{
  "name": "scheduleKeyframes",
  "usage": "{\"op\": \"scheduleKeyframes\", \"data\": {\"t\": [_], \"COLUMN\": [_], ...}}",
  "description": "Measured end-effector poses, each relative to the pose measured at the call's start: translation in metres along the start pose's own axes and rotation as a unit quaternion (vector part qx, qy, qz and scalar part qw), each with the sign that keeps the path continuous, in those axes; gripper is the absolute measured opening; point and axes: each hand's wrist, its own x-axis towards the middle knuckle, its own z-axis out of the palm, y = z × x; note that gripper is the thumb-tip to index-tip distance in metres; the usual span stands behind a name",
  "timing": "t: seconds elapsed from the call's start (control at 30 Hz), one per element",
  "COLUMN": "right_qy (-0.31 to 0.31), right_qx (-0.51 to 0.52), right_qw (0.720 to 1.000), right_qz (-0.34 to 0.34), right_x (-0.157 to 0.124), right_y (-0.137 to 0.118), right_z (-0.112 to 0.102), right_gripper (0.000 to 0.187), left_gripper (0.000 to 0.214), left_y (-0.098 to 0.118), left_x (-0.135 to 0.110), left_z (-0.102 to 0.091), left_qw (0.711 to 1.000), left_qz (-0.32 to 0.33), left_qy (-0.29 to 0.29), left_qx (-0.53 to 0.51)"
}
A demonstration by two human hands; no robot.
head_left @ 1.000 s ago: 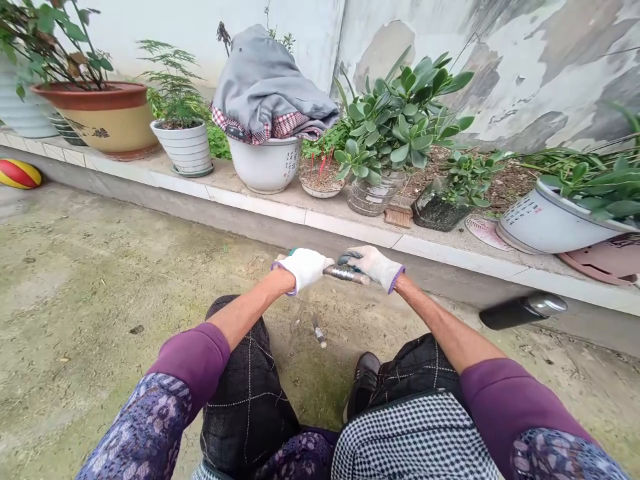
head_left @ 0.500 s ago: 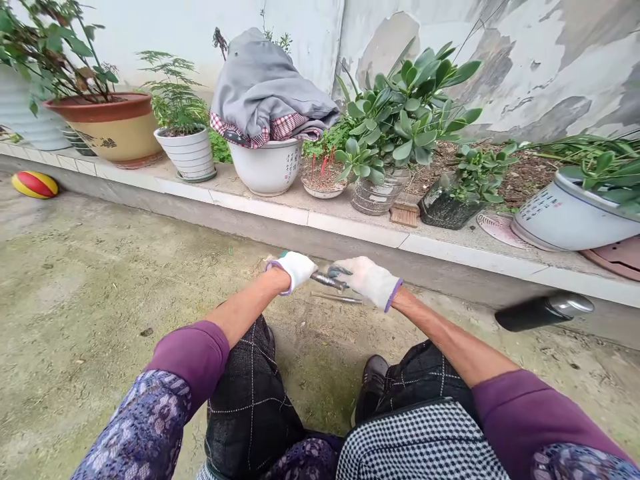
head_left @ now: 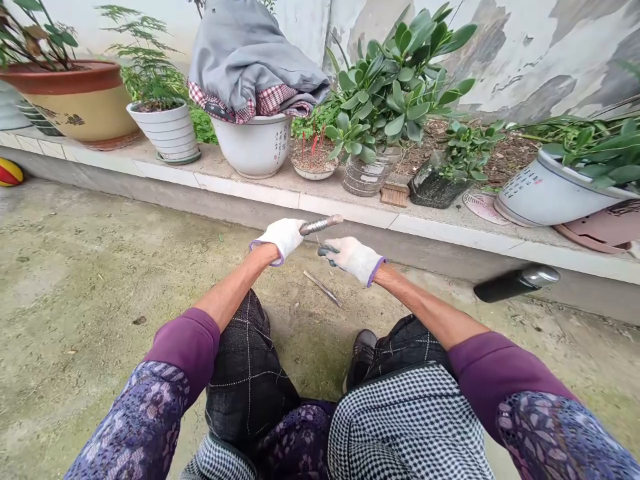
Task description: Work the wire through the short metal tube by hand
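Note:
Both my hands wear white knit gloves and are held out over the concrete ground in front of my knees. My left hand is closed round a short grey metal rod that sticks out to the right and slightly upward. My right hand is just right of and below it, fingers curled on a small dark thing I cannot make out. The two hands are apart by a small gap. A thin metal strip lies on the ground beneath them.
A low tiled ledge runs across, carrying potted plants: a brown pot, a ribbed white pot, a white bowl pot draped with grey cloth, a jade plant. A black flask lies on the ground at right.
The rod has come away from my right hand and now tilts upward in my left hand alone. The view has shifted slightly, so the ledge sits higher in the picture.

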Motion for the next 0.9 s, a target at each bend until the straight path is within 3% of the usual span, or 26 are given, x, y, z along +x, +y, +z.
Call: {"op": "scheduleKeyframes", "data": {"t": [0.13, 0.27, 0.4, 0.53, 0.73, 0.9], "right_qy": [-0.025, 0.001, 0.051, 0.063, 0.022, 0.006], "right_qx": [-0.094, -0.123, 0.012, 0.162, 0.197, -0.006], "right_qw": [0.995, 0.992, 0.998, 0.983, 0.972, 0.999], "right_qz": [-0.012, 0.021, 0.035, 0.060, 0.128, 0.036], "right_x": [0.000, 0.009, 0.015, 0.012, 0.004, 0.002], "right_y": [-0.008, 0.012, 0.043, 0.057, 0.034, 0.004], "right_z": [-0.003, -0.014, -0.020, -0.023, -0.014, -0.009], "right_gripper": [0.029, 0.029, 0.029, 0.032, 0.029, 0.025], "left_gripper": [0.033, 0.033, 0.033, 0.033, 0.032, 0.034], "left_y": [0.001, 0.014, 0.029, 0.030, 0.020, 0.015], "left_x": [0.004, 0.003, 0.002, 0.002, 0.009, 0.016], "left_z": [0.012, 0.023, 0.024, 0.016, 0.009, 0.017], "left_qw": [0.996, 0.980, 0.977, 0.987, 0.996, 1.000], "left_qz": [0.012, 0.083, 0.143, 0.134, 0.072, 0.015], "left_qy": [-0.036, -0.086, -0.082, -0.046, 0.010, 0.009], "left_qx": [0.077, 0.158, 0.139, 0.077, -0.041, 0.020]}}
